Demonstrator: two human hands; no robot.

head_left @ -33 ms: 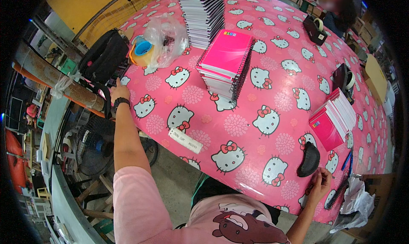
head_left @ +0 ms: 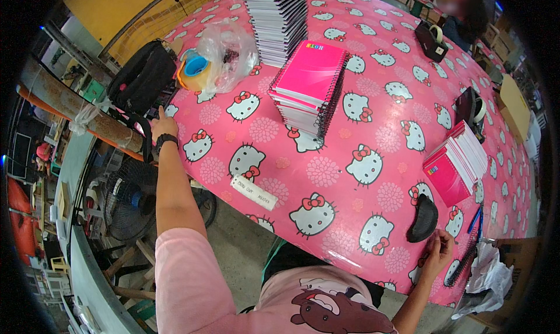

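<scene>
My left hand (head_left: 165, 126) is stretched out to the table's left edge beside a black bag (head_left: 139, 80), one finger extended and nothing visible in it. My right hand (head_left: 441, 248) rests near the front right edge, loosely curled with fingers apart and nothing held. Just to its left lies a black curved object (head_left: 423, 218), its kind unclear. In front of me stands a stack of pink spiral notebooks (head_left: 312, 71), with a taller notebook stack (head_left: 273, 22) behind it. More pink notebooks (head_left: 450, 173) lean over at the right.
A clear plastic bag (head_left: 233, 54) and tape rolls (head_left: 195, 69) lie at the far left. Tape dispensers (head_left: 431, 41) stand on the right side. A white labelled strip (head_left: 254, 192) lies near the front edge. Blue pens (head_left: 477, 220) and crumpled plastic (head_left: 487, 278) are at right. A fan (head_left: 131, 200) stands left.
</scene>
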